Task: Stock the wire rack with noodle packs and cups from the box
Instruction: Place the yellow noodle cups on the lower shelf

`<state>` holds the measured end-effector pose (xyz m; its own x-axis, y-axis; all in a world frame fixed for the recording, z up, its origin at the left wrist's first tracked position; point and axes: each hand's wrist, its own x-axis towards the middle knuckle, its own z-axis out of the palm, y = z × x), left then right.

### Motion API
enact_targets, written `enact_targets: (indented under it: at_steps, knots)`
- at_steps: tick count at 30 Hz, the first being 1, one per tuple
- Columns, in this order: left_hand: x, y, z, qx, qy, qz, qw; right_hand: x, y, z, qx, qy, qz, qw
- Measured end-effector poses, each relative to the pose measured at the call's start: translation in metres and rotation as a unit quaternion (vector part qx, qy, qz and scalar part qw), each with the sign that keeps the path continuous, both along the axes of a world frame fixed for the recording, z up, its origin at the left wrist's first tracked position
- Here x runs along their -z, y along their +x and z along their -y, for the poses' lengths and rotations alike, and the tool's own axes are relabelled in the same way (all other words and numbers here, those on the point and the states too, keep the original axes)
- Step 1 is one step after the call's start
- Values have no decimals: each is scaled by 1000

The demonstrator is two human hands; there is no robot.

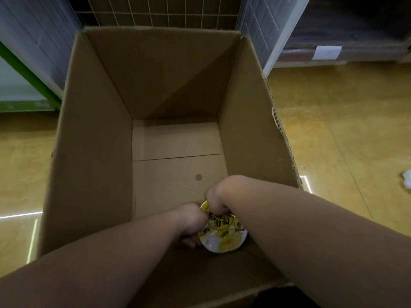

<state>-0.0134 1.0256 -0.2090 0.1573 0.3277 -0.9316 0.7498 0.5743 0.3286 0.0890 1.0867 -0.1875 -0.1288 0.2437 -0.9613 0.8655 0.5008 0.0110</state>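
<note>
**Both hands on a noodle cup at the bottom of the box**

A noodle cup (223, 236) with a yellow and white printed lid sits at the near end of the cardboard box (93, 152), on the box floor, close to the near wall. The rest of the box floor, out to the far wall, is bare cardboard with a seam across it and a small dark spot.

The left hand (191, 223) reaches in from the near left and grips the cup's left side, fingers curled round its edge. The right hand (216, 197) comes in from the near right, over the right wall of the box, and holds the far rim of the cup, fingers curled down onto the lid. The two hands almost touch above the cup's far left edge, and the right forearm covers the cup's right side.

The box stands open on a glossy yellow floor (344, 130), its right rim torn and ragged. Just beyond its far wall rises the white wire rack (169, 12), with pale panels on either side. Far right is dark shelving with a white label (327, 52). A crumpled white scrap (407, 181) lies on the floor at the right edge.
</note>
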Motion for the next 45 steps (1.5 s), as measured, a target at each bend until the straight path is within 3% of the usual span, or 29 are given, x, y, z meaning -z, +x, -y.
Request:
enact_targets:
  at_steps: [4, 8, 12, 14, 17, 21, 25, 29, 32, 39, 45]
  knots:
    - [7, 2, 1, -5, -7, -7, 1000, 2, 1, -4, -29, 30, -1, 999]
    - [3, -3, -7, -6, -9, -19, 1000, 5, 0, -6, 30, -1, -8, 1000]
    - [-9, -13, -24, -17, 37, -25, 999, -7, -9, -9, 67, 69, -33, 995]
    - [-18, -20, -34, -47, 68, -34, 996, -19, -13, -16, 74, 89, -46, 992]
    - [-30, -30, -54, -134, 124, -46, 982, -43, -16, -30, 162, 146, -78, 973]
    - [-54, -44, -82, -249, 234, -46, 939, -74, -2, -51, 307, 170, -155, 924]
    - [-97, -56, -110, -344, 306, -5, 887, -108, -1, -76, 431, 215, -207, 852]
    - [-148, -61, -129, -393, 348, 47, 850, -157, 0, -93, 532, 191, -214, 797]
    - [-191, -57, -140, -413, 376, 97, 824, -201, 7, -104, 559, 221, -269, 753]
    - [-290, -49, -158, -264, 551, 199, 766, -319, 33, -132, 595, 272, -413, 634]
    - [-345, -26, -179, -194, 644, 245, 698, -396, 62, -160, 615, 323, -476, 540]
